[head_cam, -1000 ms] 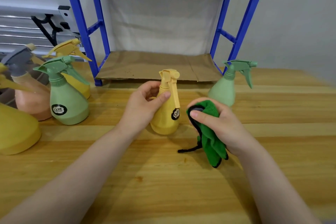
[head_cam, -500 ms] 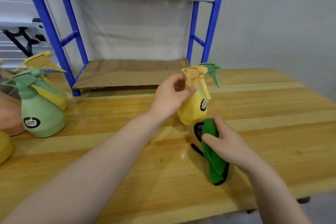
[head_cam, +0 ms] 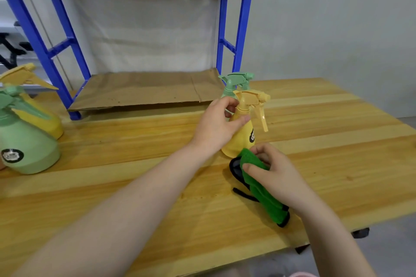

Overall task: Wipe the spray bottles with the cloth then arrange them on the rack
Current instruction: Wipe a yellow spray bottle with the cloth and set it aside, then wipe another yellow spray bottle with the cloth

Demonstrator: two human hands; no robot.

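Fingers [head_cam: 229, 102] of the left hand [head_cam: 216, 127] curl round the neck of the small yellow spray bottle [head_cam: 244, 135], thumb across the front just below the trigger head, holding it upright; fingers [head_cam: 262, 157] of the right hand [head_cam: 274, 175] pinch the folded green cloth [head_cam: 258, 183] at its upper end, thumb on the near face. Bottle: cone-shaped yellow body, paler yellow trigger head with the lever hanging down to the right, round black label on the right flank; its base stands at or just above the wooden table [head_cam: 326, 123], contact hidden by the cloth. Cloth: green pile with black edging, a black loop trailing onto the table at left; its top touches the lower front of the bottle, the remainder hanging down along the right wrist. Left forearm extends diagonally from lower left; right forearm enters from lower right, back of the hand facing the camera. Directly behind the held bottle stands a green spray bottle [head_cam: 236, 82], mostly hidden, beside the blue rack [head_cam: 227, 40]; the rack's lower shelf carries brown cardboard [head_cam: 144, 90]. At the table's left edge stand a larger green bottle [head_cam: 27, 148] and a larger yellow bottle [head_cam: 42, 117] behind it.
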